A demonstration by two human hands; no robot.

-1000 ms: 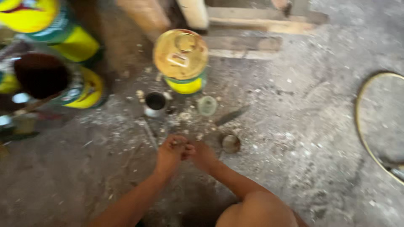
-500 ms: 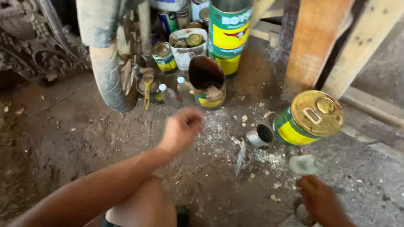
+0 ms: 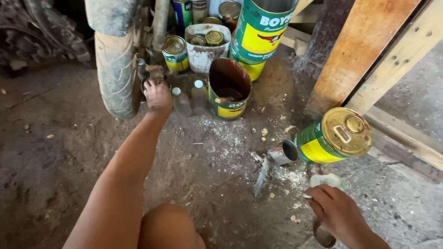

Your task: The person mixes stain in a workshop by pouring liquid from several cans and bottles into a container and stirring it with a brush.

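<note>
– What has the left hand (image 3: pixel 158 94) got?
– It's closed on a crusty brush (image 3: pixel 156 72) just above it, beside the tyre (image 3: pixel 115 69). Light, stiff, probably gritty; grip the handle.
– Right hand (image 3: pixel 339 214)?
– Curled loosely near a small lid (image 3: pixel 324 236).

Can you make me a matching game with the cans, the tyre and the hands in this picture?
Things:
1. left hand
2. right hand
3. green and yellow can
4. open paint can

Places or states:
A. tipped on its side by the wooden beam
B. reaching a rusty object beside the tyre
C. upright, dark inside, no lid
D. low on the floor near a small lid

Pairs: 1-B, 2-D, 3-A, 4-C
</note>
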